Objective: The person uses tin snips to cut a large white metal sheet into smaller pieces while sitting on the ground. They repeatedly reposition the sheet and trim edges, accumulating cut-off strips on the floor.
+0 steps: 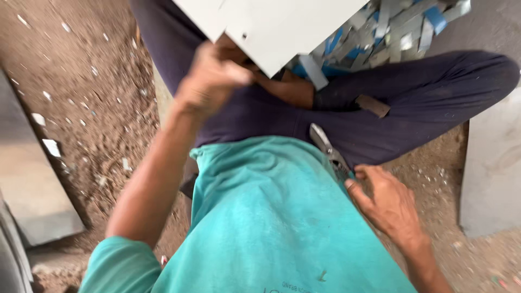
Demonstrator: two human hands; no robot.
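White sheet-metal panel [271, 24] sits at top centre of the head view, lower corner pointing down toward the lap, held up off the ground over the crossed legs. Left hand [209, 81] is on its lower-left edge: fingers curled tight, closed on the edge, thumb side blurred so exact finger placement is unclear. Panel's full outline runs out of frame at the top, so its long axis cannot be told; the visible lower edges run diagonally, meeting at that corner just beside the left hand. Right hand [388, 203] is down at the right hip, fingers part-curled, narrow gap, fingertips touching the handle end of metal snips [325, 149]. Can't tell if it actually has a full grip; looks like contact at the handles only. Snips lie on the dark trousers [423, 92] against the teal shirt [271, 217] hem, long axis diagonal: nose pointing up and left toward the panel, handles down and right at the hand. Pile of cut metal strips [391, 27], grey with some blue film, lies behind the panel at top right, on or just past the right knee. Small brownish offcut [373, 106] rests on the right thigh. Dirt floor [81, 108] on the left is scattered with small pale scraps. Grey slab [491, 168] lies at the right edge, another grey slab [27, 179] at the left edge.
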